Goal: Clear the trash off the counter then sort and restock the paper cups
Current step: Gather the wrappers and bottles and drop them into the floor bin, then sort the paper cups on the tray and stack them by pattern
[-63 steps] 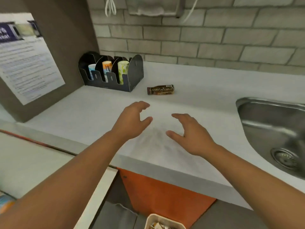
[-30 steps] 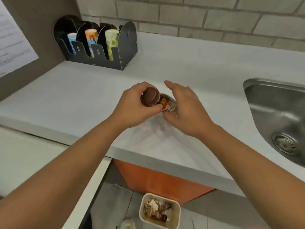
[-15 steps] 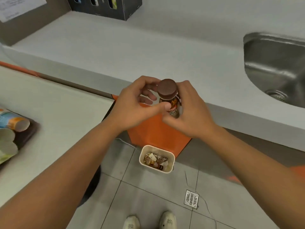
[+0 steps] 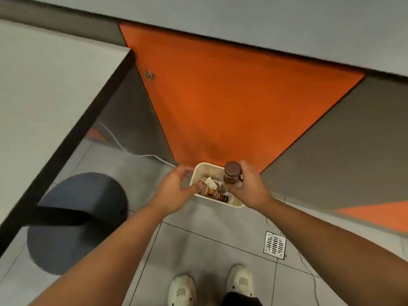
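You are looking straight down at the floor, and your right hand point(image 4: 250, 186) is gripping a small brown-capped bottle point(image 4: 232, 173), fingers curled round its body, holding it upright over the far right part of a small cream waste bin point(image 4: 198, 171). The bin is standing on the grey tiles point(image 4: 212, 250) against the foot of an orange cabinet panel point(image 4: 220, 102), and it is already holding trash: another brown bottle lying on its side point(image 4: 215, 193) and some crumpled wrappers point(image 4: 210, 183). Your left hand point(image 4: 174, 188) is hovering just beside the bin's left rim, fingers loosely spread and holding nothing, its thumb reaching in over the rim. The grey counter edge point(image 4: 265, 23) is running across the top of the view, with a pale side surface point(image 4: 44, 96) at the left. A dark round stool point(image 4: 77, 219) is sitting beside that surface. Your white shoes point(image 4: 240, 281) are showing at the bottom, and a floor drain point(image 4: 274, 245) is lying to the right of them.
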